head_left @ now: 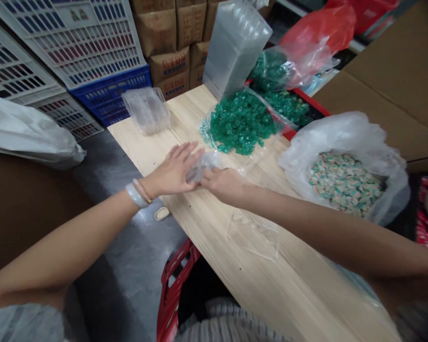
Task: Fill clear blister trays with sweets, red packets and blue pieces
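A see-through plastic piece (pixel 206 164), perhaps a small box, lies low over the wooden table between my hands; its exact shape is partly hidden. My left hand (pixel 176 172), with bracelets at the wrist, has its fingers stretched and spread against the left side of the plastic. From the right, my right hand (pixel 225 184) is closed, pinching the near edge of this piece. Just beyond, green wrapped pieces (pixel 240 121) spill in a heap from a clear bag. A thin clear plastic sheet (pixel 254 235) lies nearer to me.
Clear plastic containers (pixel 148 111) sit at the table's (pixel 288 280) left corner, and a tall clear stack (pixel 235 47) stands behind. A white bag (pixel 374 142) holds multicoloured small pieces (pixel 345 183). Crates (pixel 89 42) rise at left; a red chair or basket (pixel 171 285) is below.
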The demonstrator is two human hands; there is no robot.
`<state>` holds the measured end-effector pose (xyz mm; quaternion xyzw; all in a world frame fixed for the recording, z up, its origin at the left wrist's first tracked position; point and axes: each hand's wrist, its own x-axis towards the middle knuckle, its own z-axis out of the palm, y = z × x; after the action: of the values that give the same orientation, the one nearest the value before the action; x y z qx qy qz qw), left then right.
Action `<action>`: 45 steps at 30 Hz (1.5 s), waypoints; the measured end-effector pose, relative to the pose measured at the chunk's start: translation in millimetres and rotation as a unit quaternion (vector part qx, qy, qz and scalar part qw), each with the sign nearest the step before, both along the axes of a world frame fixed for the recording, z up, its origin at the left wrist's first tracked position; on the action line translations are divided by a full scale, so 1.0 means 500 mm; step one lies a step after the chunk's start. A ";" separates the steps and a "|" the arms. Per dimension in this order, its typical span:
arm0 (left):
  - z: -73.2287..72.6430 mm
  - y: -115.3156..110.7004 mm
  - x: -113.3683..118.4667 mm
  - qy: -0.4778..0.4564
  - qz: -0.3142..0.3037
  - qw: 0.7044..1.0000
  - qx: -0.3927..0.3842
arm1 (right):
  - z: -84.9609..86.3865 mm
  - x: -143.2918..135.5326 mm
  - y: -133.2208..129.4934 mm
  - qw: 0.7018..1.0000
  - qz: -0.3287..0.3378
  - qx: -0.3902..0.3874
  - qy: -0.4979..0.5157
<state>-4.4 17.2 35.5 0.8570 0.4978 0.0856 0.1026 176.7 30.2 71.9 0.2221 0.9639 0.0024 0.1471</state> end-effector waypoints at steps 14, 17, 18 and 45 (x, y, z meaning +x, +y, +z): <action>-0.056 0.032 -0.014 0.071 -0.072 0.984 -0.148 | -0.059 0.168 -0.069 0.972 -0.193 -0.021 0.133; -0.057 0.030 -0.031 0.066 -0.089 0.982 -0.152 | -0.093 0.043 0.000 0.971 -0.090 -0.133 0.178; -0.059 0.031 -0.035 0.061 -0.095 0.982 -0.153 | -0.103 0.019 0.019 0.968 -0.075 -0.162 0.178; -0.065 0.042 -0.042 0.027 -0.113 0.978 -0.173 | -0.100 -0.022 0.031 0.987 -0.069 -0.133 0.064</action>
<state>-25.6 38.4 2.9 0.8789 0.4079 -0.0370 0.2444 165.8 45.7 21.7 0.2661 0.9455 -0.1498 0.1132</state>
